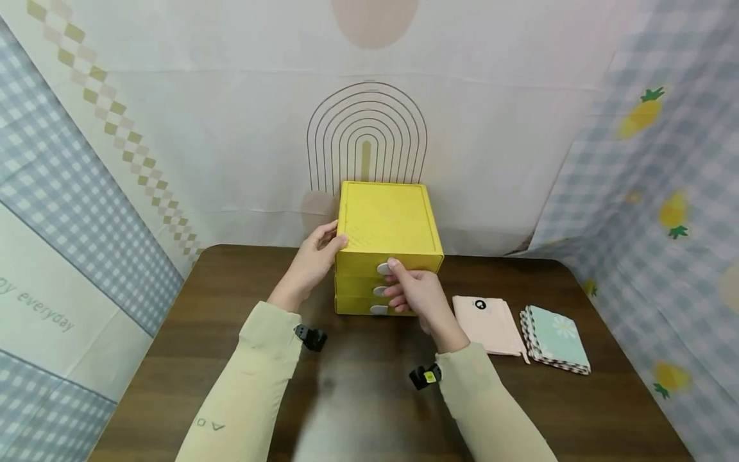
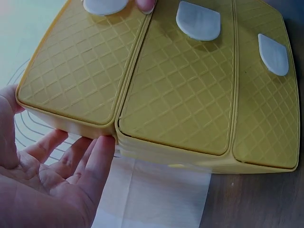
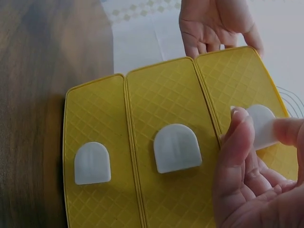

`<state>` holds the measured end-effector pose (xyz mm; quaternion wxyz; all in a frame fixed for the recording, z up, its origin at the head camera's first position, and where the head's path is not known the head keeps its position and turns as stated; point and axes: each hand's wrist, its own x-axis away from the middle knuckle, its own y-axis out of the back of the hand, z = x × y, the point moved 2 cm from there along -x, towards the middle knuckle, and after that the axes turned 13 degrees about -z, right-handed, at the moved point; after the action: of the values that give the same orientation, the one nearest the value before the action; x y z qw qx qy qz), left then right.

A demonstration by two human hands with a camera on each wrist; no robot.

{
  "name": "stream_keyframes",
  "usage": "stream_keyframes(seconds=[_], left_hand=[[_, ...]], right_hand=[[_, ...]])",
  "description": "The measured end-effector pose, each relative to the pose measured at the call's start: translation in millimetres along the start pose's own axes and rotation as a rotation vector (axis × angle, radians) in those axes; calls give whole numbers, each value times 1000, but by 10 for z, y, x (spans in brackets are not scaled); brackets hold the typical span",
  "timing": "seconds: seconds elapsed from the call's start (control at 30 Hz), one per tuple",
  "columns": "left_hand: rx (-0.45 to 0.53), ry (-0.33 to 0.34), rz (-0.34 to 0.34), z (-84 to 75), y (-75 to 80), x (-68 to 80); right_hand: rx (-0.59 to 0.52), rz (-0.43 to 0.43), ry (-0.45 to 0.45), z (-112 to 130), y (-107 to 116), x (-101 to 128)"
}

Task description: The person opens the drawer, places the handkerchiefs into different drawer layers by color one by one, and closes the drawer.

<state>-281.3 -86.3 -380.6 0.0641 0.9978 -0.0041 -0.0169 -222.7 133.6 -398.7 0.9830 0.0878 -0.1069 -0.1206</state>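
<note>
Your right hand [image 1: 418,296] pinched the white tab [image 3: 261,124] of the top drawer [image 1: 385,264] of the yellow drawer box [image 1: 388,221], which stood at the table's [image 1: 358,398] back edge, all three drawers shut. Your left hand [image 1: 314,260] lay flat, fingers straight, against the box's left side. Contents hidden. Two folded cloths [image 1: 522,330] lay nearer the right edge.

- One yellow plastic drawer cabinet [image 1: 388,221] stood on one dark wooden table [image 1: 358,398].
- Three quilted yellow drawer fronts [image 3: 173,147] showed, each with one white rounded tab handle [image 3: 175,148], three in all.
- Two folded cloths lay alongside: one pale pink [image 1: 491,324], one mint green with a daisy print [image 1: 557,339].
- Two hands were at the cabinet, a left hand [image 1: 314,260] and a right hand [image 1: 418,295].
</note>
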Motion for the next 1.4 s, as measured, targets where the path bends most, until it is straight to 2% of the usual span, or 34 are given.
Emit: stream_keyframes(seconds=[0.2,0.47,0.73,0.97,1.13,1.4], left_hand=[[14,47,-20,49,19,16],[2,5,-27,-247,18,156],[9,8,-33,-315,16,193],[6,-10,-15,-299,-10,167],[9,-6,-26,-289,-16,141],[37,38,-46,11,-26,-18]], right_hand=[[2,20,-18,-32,-14,-13],[6,-5,11,4,-10,-43],[8,-24,38,39,6,-34],[15,-2,41,31,31,-50],[55,6,78,57,75,-30],[175,26,66,-146,129,-38]])
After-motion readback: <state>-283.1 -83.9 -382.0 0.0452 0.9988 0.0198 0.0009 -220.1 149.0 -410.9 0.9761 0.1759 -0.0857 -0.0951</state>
